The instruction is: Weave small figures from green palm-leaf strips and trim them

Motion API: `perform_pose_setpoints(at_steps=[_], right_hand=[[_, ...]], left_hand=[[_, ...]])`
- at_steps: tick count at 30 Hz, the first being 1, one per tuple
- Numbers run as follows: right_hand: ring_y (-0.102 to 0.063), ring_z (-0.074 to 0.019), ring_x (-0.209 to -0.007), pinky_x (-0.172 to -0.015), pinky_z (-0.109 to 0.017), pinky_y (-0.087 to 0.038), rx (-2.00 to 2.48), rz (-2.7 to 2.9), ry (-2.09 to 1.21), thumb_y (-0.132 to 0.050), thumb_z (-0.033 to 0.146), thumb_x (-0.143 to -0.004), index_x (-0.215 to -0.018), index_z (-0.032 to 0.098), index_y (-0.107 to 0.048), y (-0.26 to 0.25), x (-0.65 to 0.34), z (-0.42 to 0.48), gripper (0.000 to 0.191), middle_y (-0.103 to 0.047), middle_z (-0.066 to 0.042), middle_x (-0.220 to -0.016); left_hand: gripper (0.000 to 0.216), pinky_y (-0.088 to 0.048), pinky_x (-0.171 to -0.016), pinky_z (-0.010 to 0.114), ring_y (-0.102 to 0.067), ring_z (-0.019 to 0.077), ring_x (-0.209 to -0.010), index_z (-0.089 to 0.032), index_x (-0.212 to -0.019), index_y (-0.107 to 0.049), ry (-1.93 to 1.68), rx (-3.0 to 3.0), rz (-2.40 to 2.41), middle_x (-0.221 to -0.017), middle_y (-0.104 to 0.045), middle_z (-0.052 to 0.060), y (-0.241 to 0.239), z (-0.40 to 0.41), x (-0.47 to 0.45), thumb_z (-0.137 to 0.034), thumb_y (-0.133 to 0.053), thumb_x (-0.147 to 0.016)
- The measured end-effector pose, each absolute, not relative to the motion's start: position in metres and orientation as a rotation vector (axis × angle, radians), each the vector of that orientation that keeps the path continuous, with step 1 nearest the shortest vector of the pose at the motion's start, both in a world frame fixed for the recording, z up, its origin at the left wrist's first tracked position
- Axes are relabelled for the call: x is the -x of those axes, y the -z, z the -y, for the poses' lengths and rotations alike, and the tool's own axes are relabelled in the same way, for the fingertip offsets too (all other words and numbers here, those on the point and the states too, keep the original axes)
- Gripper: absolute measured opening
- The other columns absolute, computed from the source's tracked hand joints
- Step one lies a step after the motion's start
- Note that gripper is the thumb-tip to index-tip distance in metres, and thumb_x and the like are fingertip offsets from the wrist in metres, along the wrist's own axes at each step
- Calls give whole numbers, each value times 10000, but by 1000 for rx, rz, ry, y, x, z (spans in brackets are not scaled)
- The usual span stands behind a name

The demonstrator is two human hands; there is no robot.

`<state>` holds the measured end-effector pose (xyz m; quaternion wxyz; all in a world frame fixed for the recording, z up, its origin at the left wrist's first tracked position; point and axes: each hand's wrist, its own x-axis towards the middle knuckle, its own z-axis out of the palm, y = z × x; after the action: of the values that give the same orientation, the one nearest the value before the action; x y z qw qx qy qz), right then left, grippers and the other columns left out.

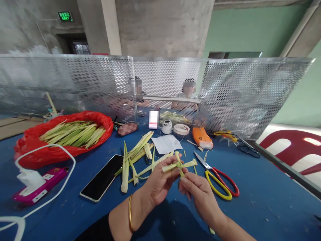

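Between my hands is a small cross-shaped piece of folded pale green leaf strips point(190, 163). My left hand point(160, 180) pinches its middle from the left. With thumb and fingers together, my right hand point(198, 192) grips the strip end that points down toward me. Loose leaf strips point(125, 174) lie in a pile left of my hands. Open-bladed scissors point(219, 184) with red and yellow handles rest just right of my right hand. A white paper sheet point(167, 144) lies beyond my hands.
A red plastic bag point(25, 144) of leaf strips, a purple power strip point(41, 187) with a white cable and a black phone point(102, 177) are at left. Thread spool point(167, 127), tape roll point(181, 129), orange tissue pack point(202, 137) and yellow glue gun point(225, 135) stand before a perforated metal screen point(165, 77); people sit behind it.
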<state>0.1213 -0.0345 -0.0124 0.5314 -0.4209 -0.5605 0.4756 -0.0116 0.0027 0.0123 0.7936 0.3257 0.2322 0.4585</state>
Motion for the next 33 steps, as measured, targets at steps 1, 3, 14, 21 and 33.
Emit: perform_pose_setpoints(at_steps=[1, 3, 14, 21, 33], right_hand=[[-418, -93, -454, -453, -231, -318, 1019, 1329, -1139, -616, 490, -796, -548, 150, -592, 12, -120, 34, 422, -508, 3, -535], [-472, -109, -479, -481, -236, -373, 1052, 1292, -1151, -609, 534, -785, -596, 147, -602, 10, -117, 32, 431, -540, -10, -567], [-397, -112, -487, -460, -218, -323, 1270, 1488, -763, -459, 455, -896, -641, 200, -487, 23, -122, 27, 361, -418, 42, -532], [-431, -119, -541, -516, -218, -350, 1281, 1657, -591, -405, 340, -918, -641, 195, -484, 21, -116, 32, 322, -487, 16, -588], [-436, -102, -505, -503, -210, -359, 1164, 1705, -448, -422, 240, -903, -603, 203, -429, 23, -112, 37, 302, -460, 25, -565]], left_hand=[[458, -473, -689, 226, -631, 140, -772, -154, -1042, -653, -1000, -720, -509, -939, -659, 54, -12, -3, 12, -139, -817, -614], [418, -475, -691, 235, -635, 156, -809, -154, -1028, -651, -1027, -766, -526, -1010, -657, 71, -12, -5, 12, -168, -804, -639], [384, -456, -566, 230, -568, 120, -597, -146, -883, -714, -1205, -876, -981, -618, -608, -25, -1, -1, 0, -252, -841, -536], [484, -500, -704, 268, -632, 141, -671, -139, -935, -721, -1183, -587, -833, -730, -712, 39, 4, 7, -6, -204, -873, -481], [396, -501, -656, 223, -654, 132, -620, -108, -865, -705, -1256, -500, -816, -674, -720, 50, -2, 8, -8, -73, -803, -483]])
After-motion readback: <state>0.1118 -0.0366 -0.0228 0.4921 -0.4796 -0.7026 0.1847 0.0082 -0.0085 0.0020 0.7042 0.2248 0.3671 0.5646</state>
